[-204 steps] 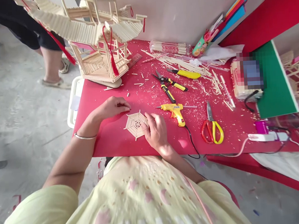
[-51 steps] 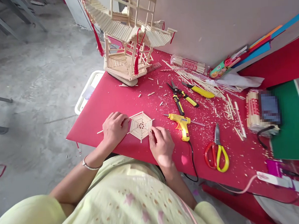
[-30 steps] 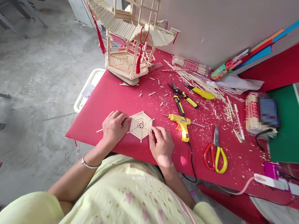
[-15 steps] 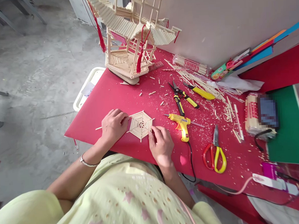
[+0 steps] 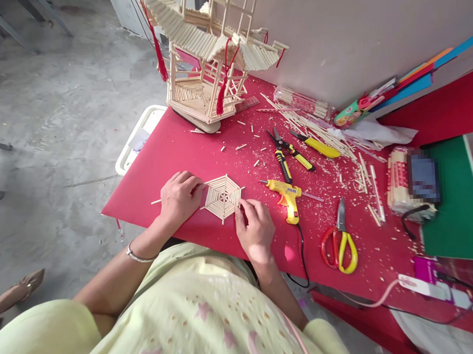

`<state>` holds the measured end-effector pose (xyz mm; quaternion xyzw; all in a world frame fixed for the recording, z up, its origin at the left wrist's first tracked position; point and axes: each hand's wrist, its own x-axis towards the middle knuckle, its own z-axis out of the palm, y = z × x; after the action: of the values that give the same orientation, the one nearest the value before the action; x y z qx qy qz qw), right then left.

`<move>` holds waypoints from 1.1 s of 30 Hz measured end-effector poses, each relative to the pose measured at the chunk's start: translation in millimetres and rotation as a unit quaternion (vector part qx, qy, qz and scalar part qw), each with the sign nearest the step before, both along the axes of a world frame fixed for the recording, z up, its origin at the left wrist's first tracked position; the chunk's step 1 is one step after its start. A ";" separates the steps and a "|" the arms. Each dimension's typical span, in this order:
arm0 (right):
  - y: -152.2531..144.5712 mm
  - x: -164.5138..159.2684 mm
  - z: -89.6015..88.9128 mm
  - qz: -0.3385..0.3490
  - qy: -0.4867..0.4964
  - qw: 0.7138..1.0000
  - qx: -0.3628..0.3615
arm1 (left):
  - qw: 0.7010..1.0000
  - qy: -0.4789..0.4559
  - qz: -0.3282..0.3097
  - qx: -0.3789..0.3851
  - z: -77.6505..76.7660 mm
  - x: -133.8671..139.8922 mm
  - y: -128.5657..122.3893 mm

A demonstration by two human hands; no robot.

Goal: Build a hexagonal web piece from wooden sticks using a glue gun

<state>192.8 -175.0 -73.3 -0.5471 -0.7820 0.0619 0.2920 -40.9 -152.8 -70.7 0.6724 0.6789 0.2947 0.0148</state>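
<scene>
Though a foot (image 5: 31, 285) has entered view, my left hand (image 5: 182, 197) still grips a stick (image 5: 156, 202) beside the hexagon (image 5: 224, 198); my right hand (image 5: 255, 226) touches its edge, pinch unclear, piece undisturbed.

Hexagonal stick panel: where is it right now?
Near the middle of the head view, the hexagonal stick panel lies on the red tabletop between the left hand and right hand, left of the yellow glue gun.
</scene>
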 end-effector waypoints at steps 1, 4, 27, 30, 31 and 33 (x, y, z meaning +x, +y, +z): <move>0.0 -0.1 0.0 0.000 0.000 1.000 -0.001 | 1.000 0.000 -0.002 0.001 0.4 0.1 -0.1; 0.0 -0.4 0.0 -0.002 -0.001 1.000 -0.002 | 1.000 -0.002 -0.003 0.002 0.9 0.1 -0.4; -0.7 -0.2 0.5 -0.002 -0.003 1.000 -0.006 | 1.000 0.001 0.007 -0.002 1.6 2.0 -0.3; -0.6 -0.2 1.2 -0.002 -0.005 1.000 -0.008 | 1.000 0.000 0.005 0.000 0.0 1.5 -0.4; -0.6 -0.2 1.4 -0.002 -0.006 1.000 -0.008 | 1.000 0.000 0.005 0.002 -0.4 1.4 -0.4; -0.4 -0.1 1.6 -0.003 -0.007 1.000 -0.010 | 1.000 0.000 0.004 0.004 -1.1 1.0 -0.4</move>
<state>192.7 -175.4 -71.8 -0.5526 -0.7818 0.0647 0.2814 -39.8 -153.2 -71.8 0.6698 0.6805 0.2972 0.0106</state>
